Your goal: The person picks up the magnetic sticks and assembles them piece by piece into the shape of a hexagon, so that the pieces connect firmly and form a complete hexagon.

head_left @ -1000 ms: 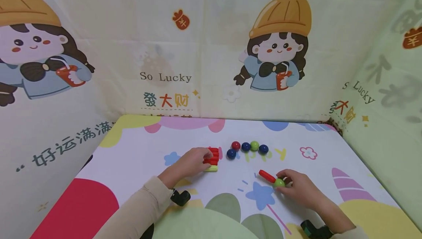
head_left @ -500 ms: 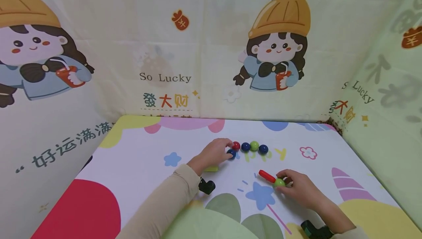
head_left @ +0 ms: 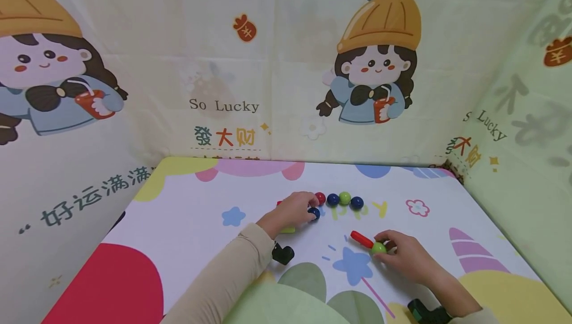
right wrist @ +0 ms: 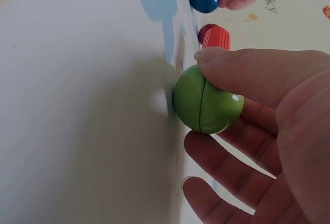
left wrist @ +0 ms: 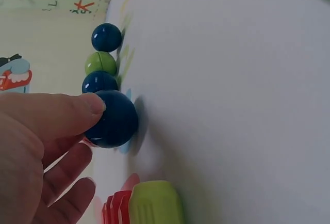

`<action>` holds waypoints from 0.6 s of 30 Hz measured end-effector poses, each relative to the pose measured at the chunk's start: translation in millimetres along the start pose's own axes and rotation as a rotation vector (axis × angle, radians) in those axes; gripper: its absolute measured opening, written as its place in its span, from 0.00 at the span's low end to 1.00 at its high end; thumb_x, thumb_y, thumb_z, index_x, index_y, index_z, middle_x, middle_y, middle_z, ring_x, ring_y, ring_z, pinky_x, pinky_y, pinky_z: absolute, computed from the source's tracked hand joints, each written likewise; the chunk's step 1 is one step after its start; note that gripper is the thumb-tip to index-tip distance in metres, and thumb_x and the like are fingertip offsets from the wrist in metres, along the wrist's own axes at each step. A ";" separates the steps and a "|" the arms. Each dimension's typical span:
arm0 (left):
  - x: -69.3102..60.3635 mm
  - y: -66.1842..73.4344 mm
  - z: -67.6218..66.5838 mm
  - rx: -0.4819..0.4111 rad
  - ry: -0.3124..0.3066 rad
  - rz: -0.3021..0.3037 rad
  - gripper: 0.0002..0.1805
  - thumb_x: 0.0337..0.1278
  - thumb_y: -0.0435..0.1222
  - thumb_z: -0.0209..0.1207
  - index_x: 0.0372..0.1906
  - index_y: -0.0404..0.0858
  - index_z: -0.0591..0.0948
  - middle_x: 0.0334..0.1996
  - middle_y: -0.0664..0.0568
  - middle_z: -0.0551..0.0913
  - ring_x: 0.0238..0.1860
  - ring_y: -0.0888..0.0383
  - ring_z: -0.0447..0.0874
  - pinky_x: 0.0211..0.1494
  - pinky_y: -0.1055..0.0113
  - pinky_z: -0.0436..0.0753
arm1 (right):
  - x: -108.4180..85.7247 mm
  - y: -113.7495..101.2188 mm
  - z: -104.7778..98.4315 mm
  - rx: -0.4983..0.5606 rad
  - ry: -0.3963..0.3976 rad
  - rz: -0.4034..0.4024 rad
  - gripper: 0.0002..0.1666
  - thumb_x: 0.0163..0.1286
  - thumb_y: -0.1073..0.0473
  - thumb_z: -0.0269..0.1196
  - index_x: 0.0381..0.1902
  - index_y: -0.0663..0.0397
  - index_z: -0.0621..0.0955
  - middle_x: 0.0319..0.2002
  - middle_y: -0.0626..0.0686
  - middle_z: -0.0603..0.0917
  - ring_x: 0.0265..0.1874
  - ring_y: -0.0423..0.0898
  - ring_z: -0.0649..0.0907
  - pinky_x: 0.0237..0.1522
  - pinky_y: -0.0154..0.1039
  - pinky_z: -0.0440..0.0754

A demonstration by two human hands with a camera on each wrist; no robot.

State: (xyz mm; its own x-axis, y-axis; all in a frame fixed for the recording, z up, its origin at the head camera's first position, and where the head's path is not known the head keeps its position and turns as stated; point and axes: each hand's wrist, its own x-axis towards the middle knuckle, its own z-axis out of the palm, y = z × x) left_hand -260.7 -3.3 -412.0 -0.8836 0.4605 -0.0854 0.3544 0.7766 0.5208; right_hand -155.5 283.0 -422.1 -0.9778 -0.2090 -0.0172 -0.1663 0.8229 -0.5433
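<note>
In the head view the left hand [head_left: 295,209] pinches a dark blue ball [head_left: 314,214] between thumb and fingers; the left wrist view shows the thumb on that ball [left wrist: 112,120]. Farther right, the right hand [head_left: 408,254] holds a green ball [head_left: 379,248] with a red stick [head_left: 361,239] extending from it to the upper left. In the right wrist view the thumb lies across the top of the green ball [right wrist: 206,102]. Red sticks [left wrist: 117,208] and a yellow-green one [left wrist: 157,203] lie side by side below the left hand, mostly hidden in the head view.
Behind the left hand, a red ball [head_left: 320,198], a blue ball [head_left: 332,200], a green ball [head_left: 345,198] and another blue ball [head_left: 357,203] form a row on the patterned table [head_left: 201,264]. Printed cloth walls [head_left: 295,135] stand around the table.
From the red and yellow-green sticks, my left hand has moved right to the blue ball, gripped it and drawn it slightly toward the near side. The right hand has stayed nearly still.
</note>
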 end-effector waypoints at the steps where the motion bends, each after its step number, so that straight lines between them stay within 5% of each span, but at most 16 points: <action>1: -0.8 0.5 0.2 -0.005 -0.008 -0.004 0.16 0.61 0.37 0.68 0.53 0.42 0.82 0.46 0.55 0.81 0.49 0.59 0.78 0.58 0.66 0.78 | -0.1 -0.1 -0.2 0.001 -0.002 0.005 0.22 0.57 0.56 0.76 0.48 0.56 0.83 0.41 0.47 0.84 0.37 0.44 0.81 0.38 0.41 0.81; 10: -11.0 8.7 6.5 -0.040 -0.046 0.018 0.18 0.61 0.34 0.67 0.56 0.40 0.81 0.48 0.53 0.81 0.50 0.58 0.77 0.56 0.66 0.79 | -0.9 0.2 -0.4 0.001 -0.003 0.016 0.23 0.57 0.56 0.76 0.48 0.57 0.83 0.42 0.48 0.84 0.37 0.44 0.81 0.40 0.42 0.81; 18: -14.1 15.9 13.0 0.025 -0.052 0.068 0.20 0.60 0.36 0.69 0.57 0.41 0.81 0.48 0.54 0.81 0.49 0.59 0.77 0.54 0.69 0.79 | -0.3 0.9 1.3 0.013 0.003 0.004 0.22 0.57 0.56 0.76 0.48 0.57 0.83 0.41 0.47 0.84 0.37 0.44 0.81 0.39 0.41 0.81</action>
State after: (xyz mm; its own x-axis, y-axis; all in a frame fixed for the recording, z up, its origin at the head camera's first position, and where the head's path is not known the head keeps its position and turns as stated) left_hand -238.6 8.2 -413.5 -0.8401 0.5340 -0.0950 0.4212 0.7527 0.5060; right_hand -155.2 283.2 -423.6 -0.9788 -0.2041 -0.0168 -0.1608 0.8169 -0.5539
